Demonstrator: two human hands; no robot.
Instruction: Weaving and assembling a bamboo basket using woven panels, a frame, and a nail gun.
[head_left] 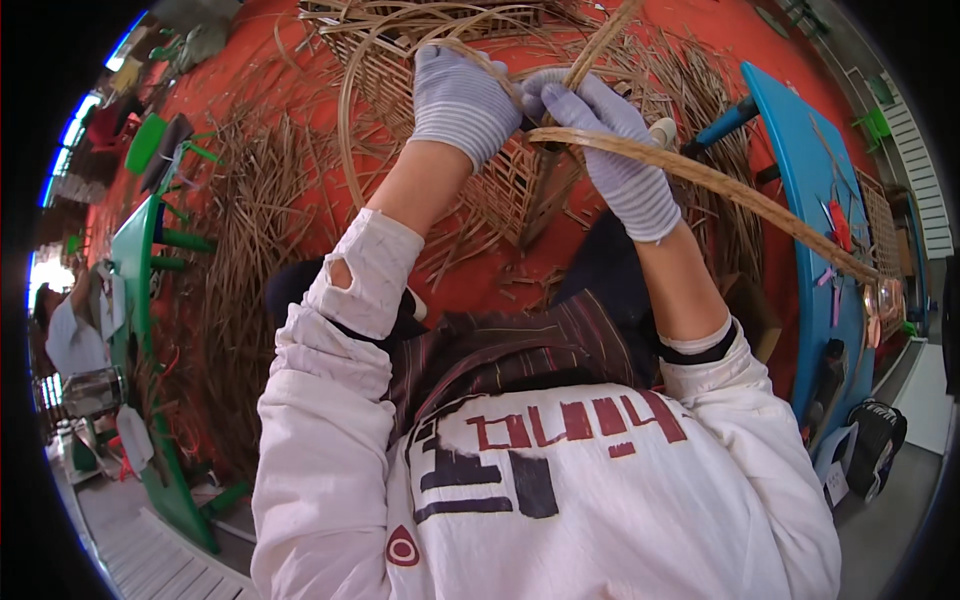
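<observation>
Both my hands wear pale grey striped gloves and are raised in front of me. My left hand (462,98) is closed on a thin bent cane strip (345,120) at the edge of a woven lattice basket panel (500,195). My right hand (610,140) grips a thick twisted rattan strip (740,190) that runs off to the right, and it also holds a second strip (600,45) rising upward. The two hands almost touch above the panel. My white sleeves and jacket fill the lower picture.
Loose cane strips (250,230) litter the red floor (480,285). A blue table (810,200) with small tools stands on the right, a green bench (140,300) on the left. Another person (70,335) is at the far left. A dark bag (875,440) lies lower right.
</observation>
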